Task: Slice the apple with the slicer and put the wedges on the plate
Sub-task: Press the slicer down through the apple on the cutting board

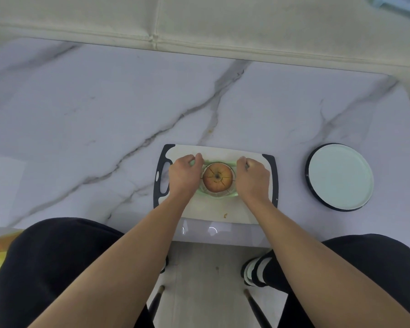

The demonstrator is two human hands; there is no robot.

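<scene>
A red-yellow apple [217, 177] sits upright on the white cutting board [213, 210], inside the ring of a pale green slicer [219, 194]. The slicer's blades show as radial cut lines in the apple's top. My left hand [184, 174] grips the slicer's left handle, and my right hand [253, 176] grips its right handle. Both handles are mostly hidden under the fingers. A round pale green plate [340, 176] with a dark rim lies to the right of the board, with nothing on it.
The board has black ends, with a handle slot [163, 178] on its left. It lies near the front edge of a marble table [104, 129]. A cream sofa [199, 22] runs along the far side. My knees and feet are below the table edge.
</scene>
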